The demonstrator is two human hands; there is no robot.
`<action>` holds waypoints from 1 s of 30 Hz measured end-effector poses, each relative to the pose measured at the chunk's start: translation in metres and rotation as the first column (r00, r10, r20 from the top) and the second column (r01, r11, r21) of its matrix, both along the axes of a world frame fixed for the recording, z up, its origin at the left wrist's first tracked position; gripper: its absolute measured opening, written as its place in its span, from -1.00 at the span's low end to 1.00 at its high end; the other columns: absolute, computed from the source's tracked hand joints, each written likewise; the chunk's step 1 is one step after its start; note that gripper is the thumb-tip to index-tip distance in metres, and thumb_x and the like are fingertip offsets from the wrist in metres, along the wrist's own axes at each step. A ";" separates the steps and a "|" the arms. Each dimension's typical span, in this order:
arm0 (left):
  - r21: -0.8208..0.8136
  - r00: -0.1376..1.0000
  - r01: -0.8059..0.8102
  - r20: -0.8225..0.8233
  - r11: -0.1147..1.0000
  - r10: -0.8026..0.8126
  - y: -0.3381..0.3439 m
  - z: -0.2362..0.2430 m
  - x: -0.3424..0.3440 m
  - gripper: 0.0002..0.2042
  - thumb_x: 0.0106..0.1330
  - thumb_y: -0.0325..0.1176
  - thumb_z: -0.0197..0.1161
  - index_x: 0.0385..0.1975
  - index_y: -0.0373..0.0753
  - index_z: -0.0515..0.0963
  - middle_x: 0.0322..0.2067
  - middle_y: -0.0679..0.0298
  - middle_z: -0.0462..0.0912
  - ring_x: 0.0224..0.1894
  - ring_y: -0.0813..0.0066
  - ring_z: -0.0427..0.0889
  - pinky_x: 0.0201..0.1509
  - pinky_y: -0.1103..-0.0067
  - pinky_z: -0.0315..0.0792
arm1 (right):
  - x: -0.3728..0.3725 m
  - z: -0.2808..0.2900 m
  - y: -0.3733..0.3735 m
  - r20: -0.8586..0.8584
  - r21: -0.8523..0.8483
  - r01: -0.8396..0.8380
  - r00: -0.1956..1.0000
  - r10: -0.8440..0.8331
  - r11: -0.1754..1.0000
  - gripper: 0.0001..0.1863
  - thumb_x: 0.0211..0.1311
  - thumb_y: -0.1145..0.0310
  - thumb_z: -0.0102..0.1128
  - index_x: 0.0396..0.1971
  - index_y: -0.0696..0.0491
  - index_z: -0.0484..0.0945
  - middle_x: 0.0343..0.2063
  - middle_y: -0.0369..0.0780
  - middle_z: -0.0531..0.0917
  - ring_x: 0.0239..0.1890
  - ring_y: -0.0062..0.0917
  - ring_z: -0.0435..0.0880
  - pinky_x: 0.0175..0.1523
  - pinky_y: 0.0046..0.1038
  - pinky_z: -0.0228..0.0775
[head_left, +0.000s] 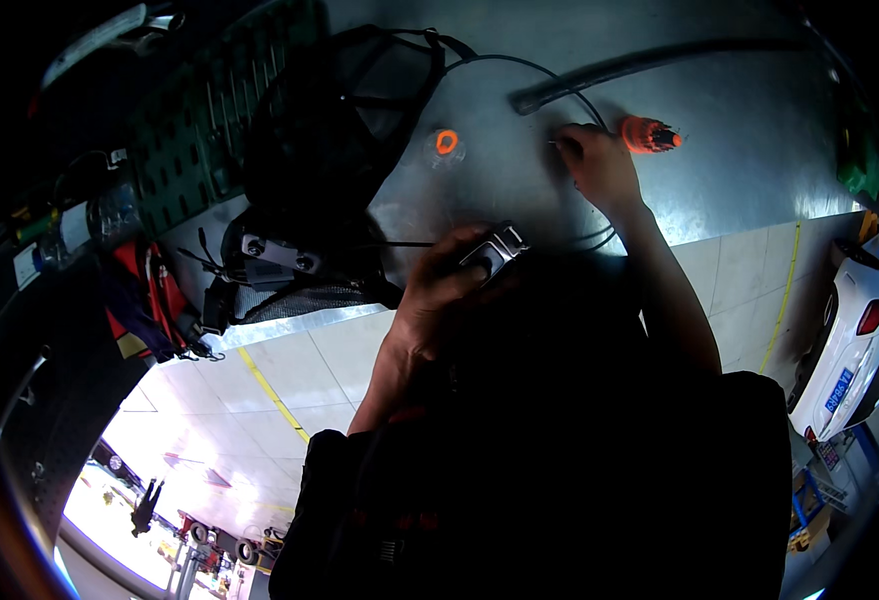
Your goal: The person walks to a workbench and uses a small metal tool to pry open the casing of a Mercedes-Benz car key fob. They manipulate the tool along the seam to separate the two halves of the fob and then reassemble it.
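My left hand (445, 275) grips a small silver-and-black metal device (503, 250) at the bench's near edge. My right hand (600, 170) rests farther forward on the metal bench (730, 150), its fingers curled beside a thin black cable (520, 58); whatever is between them is hidden. Right of those fingers lies an orange object with dark ridges (648, 134). An orange ring (447, 141) sits on a small clear piece left of centre, and a long black tube (610, 75) lies beyond my right hand.
Black straps and a bag (310, 120), a dark green tool tray (170, 150), an electronic unit (280, 256) and a red bag (150, 295) crowd the left. Green plastic (860, 165) lies far right. Beyond the bench edge are tiled floor, a white car (850, 340) and a distant person (147, 508).
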State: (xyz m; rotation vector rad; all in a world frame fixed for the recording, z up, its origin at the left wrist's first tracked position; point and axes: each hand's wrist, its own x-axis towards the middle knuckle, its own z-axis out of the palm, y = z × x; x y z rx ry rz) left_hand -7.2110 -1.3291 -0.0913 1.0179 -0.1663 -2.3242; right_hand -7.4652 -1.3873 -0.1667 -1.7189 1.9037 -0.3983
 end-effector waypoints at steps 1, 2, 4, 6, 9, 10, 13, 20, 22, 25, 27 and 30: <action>-0.006 1.000 0.016 0.003 1.000 -0.016 0.000 0.000 -0.001 -0.49 0.07 -0.42 0.27 0.07 -0.23 0.34 0.00 0.21 0.44 0.10 0.25 0.47 0.27 0.19 0.35 | 0.000 0.000 0.000 0.021 -0.006 0.007 1.000 -0.007 1.000 -0.84 0.17 0.38 0.14 -0.29 0.08 0.62 -0.39 -0.07 0.66 -0.31 -0.16 0.64 -0.18 -0.23 0.46; -0.013 0.999 0.032 0.005 0.999 -0.032 -0.001 0.000 -0.002 -0.48 0.06 -0.42 0.28 0.08 -0.22 0.33 -0.01 0.20 0.45 0.09 0.24 0.49 0.26 0.19 0.36 | -0.001 0.001 0.001 0.043 -0.012 0.014 0.999 -0.014 1.000 -0.84 0.17 0.38 0.14 -0.29 0.08 0.62 -0.39 -0.07 0.66 -0.31 -0.16 0.64 -0.18 -0.23 0.46; -0.038 0.999 0.051 -0.005 0.998 -0.051 -0.003 0.001 -0.002 -0.44 0.05 -0.42 0.28 0.11 -0.21 0.30 -0.03 0.18 0.45 0.04 0.21 0.52 0.24 0.19 0.39 | -0.001 0.006 0.001 0.041 -0.037 0.031 0.999 -0.030 0.999 -0.84 0.17 0.39 0.14 -0.29 0.08 0.62 -0.39 -0.07 0.67 -0.32 -0.17 0.65 -0.19 -0.25 0.47; -0.071 0.998 0.055 -0.033 0.996 -0.058 -0.004 0.005 -0.003 -0.41 0.05 -0.42 0.28 0.15 -0.20 0.25 -0.05 0.16 0.46 -0.03 0.19 0.57 0.22 0.20 0.42 | 0.000 0.014 0.002 0.050 -0.033 0.047 0.998 -0.045 0.998 -0.85 0.17 0.40 0.16 -0.29 0.09 0.62 -0.39 -0.08 0.67 -0.34 -0.20 0.65 -0.20 -0.29 0.48; -0.085 0.999 0.041 -0.003 0.996 -0.041 -0.012 0.019 -0.009 -0.38 0.08 -0.43 0.24 0.19 -0.21 0.19 -0.09 0.12 0.47 -0.14 0.22 0.61 0.10 0.26 0.51 | 0.002 0.032 0.005 0.116 -0.007 0.066 0.991 -0.065 0.998 -0.86 0.16 0.42 0.18 -0.29 0.11 0.62 -0.40 -0.11 0.67 -0.38 -0.28 0.67 -0.24 -0.38 0.49; -0.147 1.000 0.026 0.014 0.989 -0.024 -0.013 0.018 -0.011 -0.40 0.11 -0.45 0.22 0.19 -0.22 0.19 -0.10 0.11 0.48 -0.15 0.23 0.61 0.06 0.28 0.52 | 0.004 0.038 0.008 0.163 -0.012 0.072 0.984 -0.069 0.997 -0.86 0.16 0.43 0.18 -0.29 0.12 0.62 -0.41 -0.12 0.68 -0.39 -0.31 0.67 -0.25 -0.41 0.49; -0.229 0.996 0.004 0.087 0.973 0.016 -0.020 0.019 -0.018 -0.47 0.21 -0.48 0.15 0.20 -0.24 0.19 -0.14 0.10 0.49 -0.17 0.27 0.62 -0.05 0.35 0.55 | 0.016 0.085 0.018 0.302 -0.014 0.074 0.951 -0.067 0.997 -0.86 0.18 0.49 0.21 -0.26 0.16 0.60 -0.37 -0.18 0.68 -0.36 -0.50 0.68 -0.26 -0.53 0.48; -0.364 0.975 -0.087 0.161 0.927 0.155 -0.025 0.041 -0.030 -0.62 0.30 -0.56 0.15 0.09 -0.22 0.25 -0.12 0.11 0.55 -0.17 0.33 0.65 -0.18 0.48 0.59 | 0.044 0.156 0.033 0.612 -0.050 -0.003 0.790 0.033 0.999 -0.87 0.18 0.54 0.23 -0.26 0.16 0.61 -0.32 -0.19 0.69 -0.27 -0.51 0.71 -0.17 -0.57 0.55; -0.363 0.978 -0.155 0.078 0.919 0.195 -0.023 0.047 -0.032 -0.61 0.27 -0.59 0.17 0.06 -0.22 0.25 -0.11 0.09 0.56 -0.16 0.33 0.65 -0.18 0.48 0.60 | 0.050 0.164 0.034 0.684 -0.037 -0.036 0.728 0.051 0.999 -0.86 0.17 0.57 0.23 -0.25 0.19 0.60 -0.32 -0.18 0.68 -0.27 -0.52 0.71 -0.17 -0.59 0.54; -0.287 0.968 -0.227 0.036 0.931 0.247 -0.018 0.055 -0.029 -0.58 0.24 -0.61 0.19 0.05 -0.20 0.24 -0.09 0.09 0.55 -0.17 0.34 0.65 -0.17 0.47 0.61 | 0.050 0.164 0.039 0.743 0.009 -0.035 0.670 0.017 0.999 -0.87 0.19 0.58 0.21 -0.25 0.21 0.59 -0.31 -0.19 0.67 -0.27 -0.54 0.70 -0.17 -0.61 0.53; -0.312 0.956 -0.282 -0.014 0.907 0.292 -0.015 0.055 -0.027 -0.58 0.22 -0.64 0.19 0.04 -0.20 0.27 -0.15 0.10 0.59 -0.19 0.36 0.66 -0.16 0.47 0.61 | 0.049 0.163 0.042 0.752 -0.002 -0.041 0.659 0.028 0.999 -0.86 0.20 0.58 0.20 -0.23 0.22 0.58 -0.32 -0.19 0.65 -0.29 -0.56 0.69 -0.18 -0.63 0.53; -0.358 0.949 -0.298 -0.013 0.885 0.315 -0.012 0.056 -0.025 -0.58 0.21 -0.66 0.20 0.03 -0.21 0.28 -0.21 0.11 0.61 -0.22 0.37 0.66 -0.15 0.48 0.60 | 0.048 0.167 0.044 0.761 0.037 -0.049 0.648 0.004 0.998 -0.86 0.21 0.57 0.20 -0.22 0.21 0.58 -0.32 -0.19 0.65 -0.29 -0.57 0.68 -0.19 -0.63 0.52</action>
